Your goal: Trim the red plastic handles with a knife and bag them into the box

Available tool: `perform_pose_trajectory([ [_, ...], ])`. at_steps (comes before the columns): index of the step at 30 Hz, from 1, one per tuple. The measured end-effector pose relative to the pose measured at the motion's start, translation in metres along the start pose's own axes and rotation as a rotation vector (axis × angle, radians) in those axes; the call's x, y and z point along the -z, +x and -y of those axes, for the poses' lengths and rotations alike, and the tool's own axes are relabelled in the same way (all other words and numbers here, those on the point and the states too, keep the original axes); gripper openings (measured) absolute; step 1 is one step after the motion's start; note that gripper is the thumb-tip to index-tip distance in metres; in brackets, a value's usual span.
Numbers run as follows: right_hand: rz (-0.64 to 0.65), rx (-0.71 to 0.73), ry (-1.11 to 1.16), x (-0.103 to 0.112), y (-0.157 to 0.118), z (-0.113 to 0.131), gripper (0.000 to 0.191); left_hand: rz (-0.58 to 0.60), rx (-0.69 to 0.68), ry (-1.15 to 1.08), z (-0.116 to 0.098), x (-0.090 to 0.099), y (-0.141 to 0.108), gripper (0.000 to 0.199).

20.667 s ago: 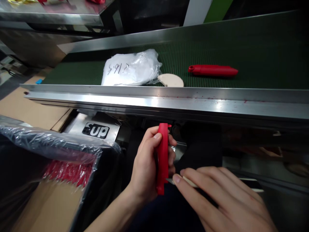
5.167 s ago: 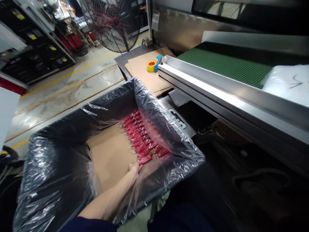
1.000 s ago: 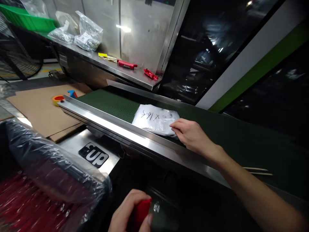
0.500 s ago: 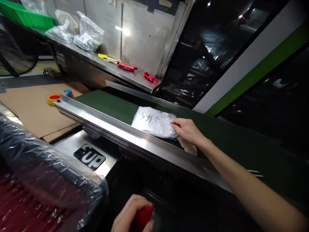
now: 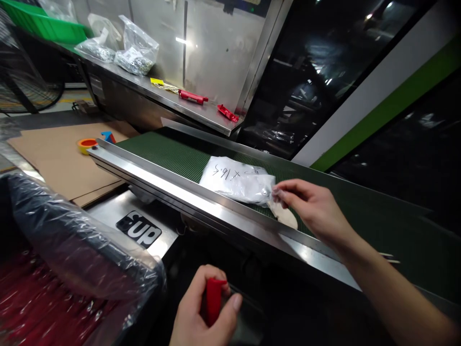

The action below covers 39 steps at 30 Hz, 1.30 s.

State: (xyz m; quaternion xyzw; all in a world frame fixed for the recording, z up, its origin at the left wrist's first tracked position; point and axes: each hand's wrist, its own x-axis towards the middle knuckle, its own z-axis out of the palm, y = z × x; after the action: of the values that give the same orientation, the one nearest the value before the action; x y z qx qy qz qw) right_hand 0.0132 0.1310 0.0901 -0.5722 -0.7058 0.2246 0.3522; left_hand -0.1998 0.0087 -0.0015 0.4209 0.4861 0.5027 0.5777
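In my left hand (image 5: 207, 307), low in the view, is a red plastic part (image 5: 213, 298), gripped between the fingers and thumb. My right hand (image 5: 309, 204) is over the green ribbed conveyor belt (image 5: 162, 151), its thumb and fingertips pinched on the near-right edge of a clear plastic bag. This bag (image 5: 241, 180) belongs to a flat white bundle with handwritten marks on it, lying on the belt against the metal side rail (image 5: 187, 197). Just below my right fingers a cream-coloured flat piece (image 5: 284, 216) lies on the belt, partly tucked by the bundle.
A plastic-lined bin of red parts (image 5: 46, 293) stands at lower left. Cardboard (image 5: 54, 168) carries a tape roll (image 5: 87, 145). On the metal shelf are two red parts (image 5: 192, 97), bags of metal pieces (image 5: 133, 60) and a green crate (image 5: 54, 29).
My right hand has drawn back to the right, pulling at the bag's edge. My left hand has risen further into view with the red part. The view has shifted slightly.
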Motion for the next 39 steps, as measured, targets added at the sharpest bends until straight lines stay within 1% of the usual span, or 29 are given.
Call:
perform_pose_trajectory([
  [3,0.088,0.058,0.039,-0.012,-0.056,0.029,0.013,0.055,-0.045,-0.102,-0.012,-0.016,0.005,0.026],
  [5,0.174,0.122,0.144,-0.023,-0.090,0.038,0.020,0.121,-0.005,-0.189,-0.014,-0.026,0.005,0.033],
  [7,0.211,0.118,0.235,-0.033,-0.117,0.035,0.024,0.176,0.095,-0.227,-0.010,-0.032,0.001,0.037],
  [9,0.203,0.043,0.259,-0.038,-0.136,0.025,0.024,0.201,0.184,-0.191,-0.003,-0.035,-0.006,0.033],
  [11,0.149,-0.043,0.220,-0.040,-0.150,0.013,0.021,0.163,0.197,-0.096,0.004,-0.036,-0.010,0.025],
  [13,0.068,-0.074,0.163,-0.041,-0.161,0.005,0.018,0.100,0.164,0.038,0.010,-0.037,-0.012,0.019],
  [15,0.003,-0.033,0.096,-0.041,-0.168,0.001,0.018,0.084,0.082,0.209,0.015,-0.038,-0.010,0.013],
  [17,-0.071,0.043,-0.005,-0.040,-0.173,0.000,0.022,0.127,-0.075,0.375,0.021,-0.039,-0.007,0.005],
  [18,-0.113,0.076,-0.067,-0.039,-0.174,0.000,0.025,0.146,-0.179,0.452,0.025,-0.040,-0.006,0.008],
  [19,-0.125,0.104,-0.122,-0.038,-0.175,0.000,0.027,0.160,-0.287,0.523,0.028,-0.040,-0.006,0.018],
  [20,-0.097,0.124,-0.165,-0.037,-0.175,0.001,0.027,0.177,-0.393,0.583,0.032,-0.041,-0.006,0.029],
  [22,0.045,0.122,-0.179,-0.035,-0.176,0.003,0.022,0.216,-0.562,0.657,0.038,-0.043,-0.009,0.046],
  [24,0.188,0.101,-0.084,-0.032,-0.178,0.005,0.012,0.272,-0.648,0.677,0.043,-0.045,-0.013,0.052],
  [25,0.196,0.084,-0.019,-0.030,-0.179,0.006,0.011,0.291,-0.652,0.680,0.044,-0.046,-0.014,0.054],
  [26,0.147,0.068,0.036,-0.027,-0.182,0.007,0.012,0.291,-0.610,0.674,0.045,-0.046,-0.013,0.055],
  [27,0.062,0.050,0.066,-0.024,-0.186,0.007,0.012,0.280,-0.530,0.661,0.045,-0.046,-0.012,0.056],
  [28,-0.051,0.025,0.062,-0.019,-0.191,0.007,0.012,0.265,-0.426,0.642,0.045,-0.046,-0.009,0.055],
  [29,-0.176,-0.010,0.027,-0.013,-0.197,0.005,0.012,0.247,-0.313,0.617,0.045,-0.045,-0.004,0.051],
  [30,-0.288,-0.046,-0.025,-0.007,-0.203,0.002,0.013,0.229,-0.209,0.587,0.044,-0.043,0.001,0.041],
  [31,-0.364,-0.069,-0.089,-0.001,-0.211,-0.001,0.015,0.216,-0.126,0.559,0.043,-0.041,0.006,0.029],
  [32,-0.398,-0.064,-0.155,0.005,-0.218,-0.005,0.018,0.210,-0.073,0.535,0.042,-0.040,0.012,0.016],
  [33,-0.401,-0.035,-0.221,0.009,-0.225,-0.009,0.022,0.207,-0.041,0.517,0.041,-0.039,0.016,0.011],
  [36,-0.326,0.138,-0.384,0.010,-0.241,-0.015,0.029,0.194,0.024,0.453,0.036,-0.040,0.023,0.019],
  [37,-0.307,0.177,-0.419,0.008,-0.243,-0.015,0.029,0.193,0.036,0.436,0.035,-0.042,0.022,0.019],
  [39,-0.297,0.213,-0.467,0.001,-0.244,-0.013,0.029,0.195,0.044,0.407,0.034,-0.046,0.019,0.017],
])
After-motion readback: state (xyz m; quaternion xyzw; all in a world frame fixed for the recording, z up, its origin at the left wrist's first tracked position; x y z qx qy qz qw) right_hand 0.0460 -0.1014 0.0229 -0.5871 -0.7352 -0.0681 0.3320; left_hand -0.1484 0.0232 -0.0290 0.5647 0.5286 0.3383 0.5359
